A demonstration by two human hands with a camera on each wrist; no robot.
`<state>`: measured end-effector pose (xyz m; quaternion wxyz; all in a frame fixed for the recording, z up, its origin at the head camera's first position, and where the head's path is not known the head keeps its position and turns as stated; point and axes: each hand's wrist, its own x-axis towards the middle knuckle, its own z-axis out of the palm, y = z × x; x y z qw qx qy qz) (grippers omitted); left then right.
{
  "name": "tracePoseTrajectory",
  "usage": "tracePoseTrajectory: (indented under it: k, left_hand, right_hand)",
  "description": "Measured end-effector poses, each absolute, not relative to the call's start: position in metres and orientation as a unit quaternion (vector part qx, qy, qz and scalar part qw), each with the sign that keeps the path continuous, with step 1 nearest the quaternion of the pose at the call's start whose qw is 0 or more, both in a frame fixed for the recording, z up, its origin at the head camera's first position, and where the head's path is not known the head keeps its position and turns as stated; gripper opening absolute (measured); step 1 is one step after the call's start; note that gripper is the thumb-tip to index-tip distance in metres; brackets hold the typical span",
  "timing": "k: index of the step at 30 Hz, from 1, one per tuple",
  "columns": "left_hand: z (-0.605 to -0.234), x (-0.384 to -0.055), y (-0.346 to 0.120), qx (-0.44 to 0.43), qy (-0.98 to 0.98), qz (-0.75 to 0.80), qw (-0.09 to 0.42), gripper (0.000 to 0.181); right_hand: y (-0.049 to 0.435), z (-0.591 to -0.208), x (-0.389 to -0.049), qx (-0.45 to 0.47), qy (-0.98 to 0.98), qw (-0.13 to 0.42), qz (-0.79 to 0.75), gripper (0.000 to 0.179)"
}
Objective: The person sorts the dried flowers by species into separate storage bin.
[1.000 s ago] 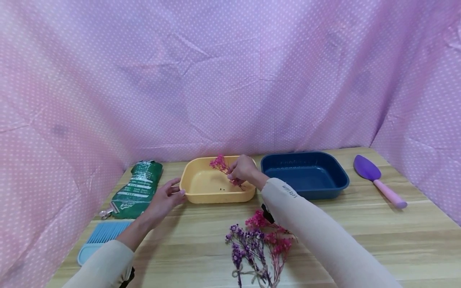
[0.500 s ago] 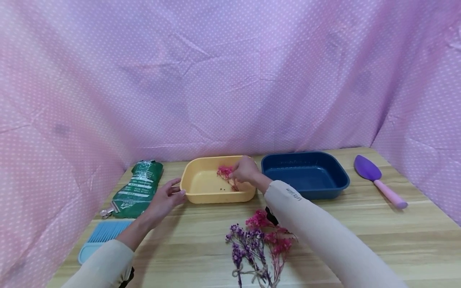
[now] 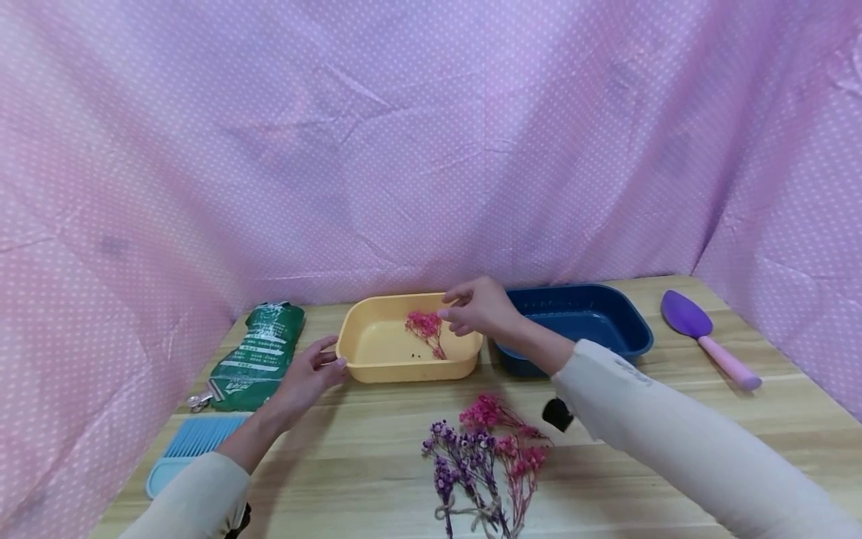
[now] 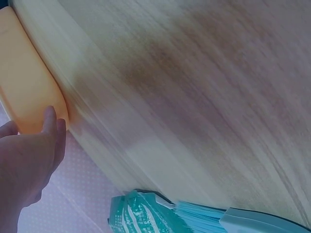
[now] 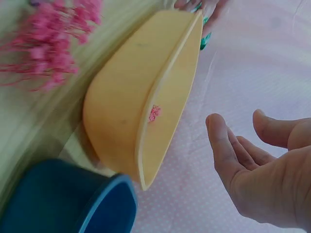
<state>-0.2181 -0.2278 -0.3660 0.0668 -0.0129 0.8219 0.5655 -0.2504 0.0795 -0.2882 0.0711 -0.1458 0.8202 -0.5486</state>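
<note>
My left hand (image 3: 313, 374) rests its thumb and fairly straight fingers against the left corner of a yellow plastic basin (image 3: 404, 370); the left wrist view shows its fingers (image 4: 50, 119) on the outer wall. A sprig of pink dried flowers (image 3: 426, 327) lies inside the basin, toward its right end, near a few dark specks. My right hand (image 3: 486, 308) hovers over the basin's right rim, fingers loosely bent and apart, holding nothing. In the right wrist view the right hand (image 5: 262, 165) shows nothing between thumb and fingers.
A navy basin (image 3: 572, 363) stands right of the yellow one. A purple scoop (image 3: 707, 340) lies far right. Purple flowers (image 3: 465, 457) and pink flowers (image 3: 518, 457) lie in front. A green clipped bag (image 3: 256, 355) and a light blue brush (image 3: 195, 445) are at left.
My right hand has let go of the pink flower sprig, which now lies in the yellow basin, and has lifted back to the right. The left hand has stayed at the corner.
</note>
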Motion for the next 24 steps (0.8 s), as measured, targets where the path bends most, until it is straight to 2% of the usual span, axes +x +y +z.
tracePoseTrajectory:
  k: [14, 24]
  left_hand:
    - [-0.367, -0.217, -0.228, -0.017, 0.827, 0.559, 0.064, 0.061]
    - [-0.368, -0.218, -0.228, -0.017, 0.826, 0.559, 0.067, 0.060]
  right_hand:
    - [0.152, -0.300, -0.197, -0.111, 0.809, 0.129, -0.563, 0.037]
    - [0.177, -0.330, -0.176, -0.107, 0.816, 0.159, -0.545, 0.035]
